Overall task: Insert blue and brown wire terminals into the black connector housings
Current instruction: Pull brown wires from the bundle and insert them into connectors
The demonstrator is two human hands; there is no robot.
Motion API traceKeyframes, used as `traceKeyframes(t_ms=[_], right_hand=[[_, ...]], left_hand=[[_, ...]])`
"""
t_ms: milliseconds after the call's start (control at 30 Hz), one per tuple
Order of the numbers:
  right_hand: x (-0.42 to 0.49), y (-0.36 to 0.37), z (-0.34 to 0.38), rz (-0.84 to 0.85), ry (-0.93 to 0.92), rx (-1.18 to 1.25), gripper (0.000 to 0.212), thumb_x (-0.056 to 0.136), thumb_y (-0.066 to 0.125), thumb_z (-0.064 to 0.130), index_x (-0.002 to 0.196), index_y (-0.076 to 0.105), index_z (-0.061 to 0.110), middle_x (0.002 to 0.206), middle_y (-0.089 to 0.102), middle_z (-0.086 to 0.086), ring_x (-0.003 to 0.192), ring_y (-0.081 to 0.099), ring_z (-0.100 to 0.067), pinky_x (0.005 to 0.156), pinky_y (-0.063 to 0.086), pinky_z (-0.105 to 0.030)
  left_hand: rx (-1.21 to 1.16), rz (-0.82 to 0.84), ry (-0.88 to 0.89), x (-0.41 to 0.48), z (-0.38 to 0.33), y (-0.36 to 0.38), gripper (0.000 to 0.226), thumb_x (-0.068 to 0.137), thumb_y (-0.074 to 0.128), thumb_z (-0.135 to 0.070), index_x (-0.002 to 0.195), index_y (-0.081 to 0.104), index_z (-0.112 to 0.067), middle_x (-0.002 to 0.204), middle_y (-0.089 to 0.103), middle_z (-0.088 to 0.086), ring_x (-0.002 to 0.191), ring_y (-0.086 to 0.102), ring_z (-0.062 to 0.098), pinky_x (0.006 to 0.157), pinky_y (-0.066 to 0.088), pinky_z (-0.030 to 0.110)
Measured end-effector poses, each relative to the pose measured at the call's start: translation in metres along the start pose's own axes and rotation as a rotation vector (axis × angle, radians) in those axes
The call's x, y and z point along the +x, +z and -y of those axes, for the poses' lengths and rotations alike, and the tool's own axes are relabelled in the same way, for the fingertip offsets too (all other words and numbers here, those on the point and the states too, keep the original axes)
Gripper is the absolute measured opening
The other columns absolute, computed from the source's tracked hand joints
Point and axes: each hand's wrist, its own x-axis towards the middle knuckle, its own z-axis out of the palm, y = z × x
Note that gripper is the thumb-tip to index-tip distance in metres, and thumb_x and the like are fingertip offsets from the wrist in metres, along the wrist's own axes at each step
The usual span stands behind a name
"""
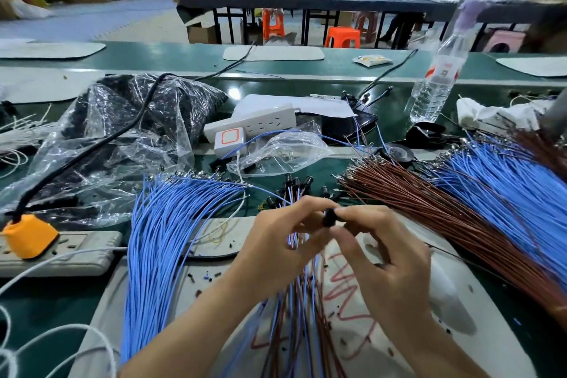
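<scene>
In the head view, the left hand point(276, 242) and right hand point(383, 252) met near centre, fingertips of both pinching one black connector housing point(329, 219). Loose blue wires point(171, 239) lay to the left and brown wires point(429, 212) to the right. The terminal was hidden, so inserting it well probably meant steadying the housing and pushing straight.

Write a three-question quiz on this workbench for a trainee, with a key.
1. True or false: the left hand and the right hand both pinch one black connector.
2. The big fan of brown wires lies: A) left of the hands; B) right of the hands; C) on the floor.
3. Fill in: the plug in the power strip is ____ in colour.
Key: 1 true; 2 B; 3 orange.
</scene>
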Motion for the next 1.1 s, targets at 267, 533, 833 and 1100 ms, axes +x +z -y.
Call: traceKeyframes(t_ms=[267,533,833,1100], right_hand=[[0.043,-0.077,-0.058,0.038,0.516,-0.584,0.012,0.084,0.071,0.01,0.078,0.069,0.021,0.072,0.07,-0.004,0.064,0.061,-0.016,0.058,0.041,-0.023],[0.033,-0.1,-0.068,0.567,0.708,-0.827,0.022,0.077,0.079,0.02,0.066,0.064,0.032,0.073,0.064,0.012,0.072,0.06,-0.009,0.064,0.046,-0.025],[0.038,-0.099,-0.069,0.476,0.686,-0.897,0.011,0.095,0.052,0.016,0.084,0.052,0.016,0.089,0.058,-0.004,0.077,0.053,-0.022,0.068,0.046,-0.037],[0.062,-0.089,-0.06,-0.049,0.411,-0.783,0.007,0.098,0.046,0.012,0.092,0.044,0.014,0.067,0.059,-0.008,0.053,0.047,-0.023,0.047,0.027,-0.027]], left_hand=[[-0.128,-0.301,-0.123,0.005,0.006,-0.011,0.012,0.088,0.057,-0.026,0.098,0.061,-0.021,0.081,0.073,0.0,0.067,0.07,0.015,0.071,0.057,0.03],[-0.144,-0.388,-0.155,0.006,0.003,-0.013,0.011,0.09,0.057,-0.026,0.095,0.061,-0.016,0.076,0.071,0.001,0.066,0.069,0.016,0.07,0.058,0.041],[-0.124,-0.382,-0.151,0.007,0.004,-0.014,0.015,0.087,0.055,-0.028,0.094,0.062,-0.016,0.076,0.071,0.0,0.064,0.068,0.015,0.068,0.058,0.037],[-0.023,-0.293,-0.144,0.004,0.009,-0.013,0.008,0.092,0.059,-0.024,0.096,0.064,-0.019,0.079,0.072,-0.014,0.075,0.069,0.004,0.071,0.052,0.019]])
